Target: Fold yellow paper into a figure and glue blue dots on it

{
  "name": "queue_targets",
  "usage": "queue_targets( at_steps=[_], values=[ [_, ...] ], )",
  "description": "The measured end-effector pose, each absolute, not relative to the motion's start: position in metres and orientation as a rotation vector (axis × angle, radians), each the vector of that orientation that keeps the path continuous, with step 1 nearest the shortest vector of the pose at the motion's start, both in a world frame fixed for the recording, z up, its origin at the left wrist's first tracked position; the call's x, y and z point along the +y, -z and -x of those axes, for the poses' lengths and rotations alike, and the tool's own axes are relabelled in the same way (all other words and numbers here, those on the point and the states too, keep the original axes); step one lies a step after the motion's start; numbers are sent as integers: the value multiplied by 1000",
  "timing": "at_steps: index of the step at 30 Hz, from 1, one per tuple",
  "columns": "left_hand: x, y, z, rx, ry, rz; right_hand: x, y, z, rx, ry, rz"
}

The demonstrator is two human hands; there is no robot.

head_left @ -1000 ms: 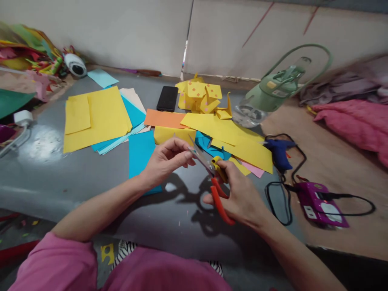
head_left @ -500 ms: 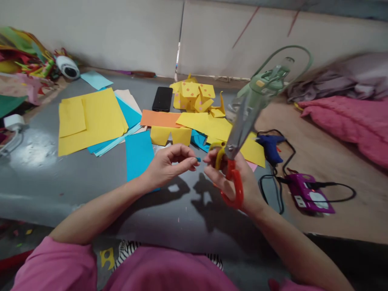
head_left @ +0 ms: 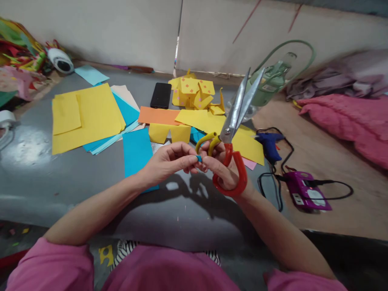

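Observation:
My left hand [head_left: 169,161] is closed in a pinch on a tiny blue paper scrap [head_left: 199,158] held over the grey table [head_left: 75,178]. My right hand [head_left: 222,169] is closed on scissors [head_left: 235,133] with red and yellow handles. Their silver blades point up and away, slightly parted. The right fingertips meet the left ones at the scrap. Just beyond the hands lie a blue sheet [head_left: 136,149] and a folded yellow piece [head_left: 169,132].
Yellow sheets [head_left: 85,115], an orange strip [head_left: 157,116], a black phone [head_left: 161,95] and dotted yellow folded paper [head_left: 194,91] lie farther back. To the right are a blue glue gun [head_left: 269,143], a purple power strip [head_left: 306,194] with black cable, a green-lidded bottle [head_left: 269,85] and pink cloth [head_left: 351,121].
The right hand swung the scissors up from pointing left at the scrap to blades upright. The two hands then closed together at the small blue scrap.

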State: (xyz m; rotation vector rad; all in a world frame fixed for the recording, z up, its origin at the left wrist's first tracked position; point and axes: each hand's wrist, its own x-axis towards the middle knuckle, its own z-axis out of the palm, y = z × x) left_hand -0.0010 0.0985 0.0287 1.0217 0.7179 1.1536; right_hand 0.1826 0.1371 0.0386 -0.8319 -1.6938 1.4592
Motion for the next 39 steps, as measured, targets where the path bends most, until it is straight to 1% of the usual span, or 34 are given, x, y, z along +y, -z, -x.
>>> queue_targets(
  at_steps=[9,28,32,35,37,39],
  values=[
    [98,-29,-2,700,-1177,-1031,138,-41,-185,-1773,-1476,880],
    [97,-26,-1,693,-1193,-992,126,-49,-181,-1621,-1642,887],
    [99,-25,1,708,-1225,-960,125,-45,-189,-1693,-1539,907],
    [101,-24,3,690,-1298,-857,127,-46,-198,-1888,-1382,983],
    [103,-24,5,658,-1374,-777,129,-49,-202,-2067,-1219,1075],
    [105,-25,6,641,-1437,-736,131,-50,-202,-2211,-976,1151]
  ],
)
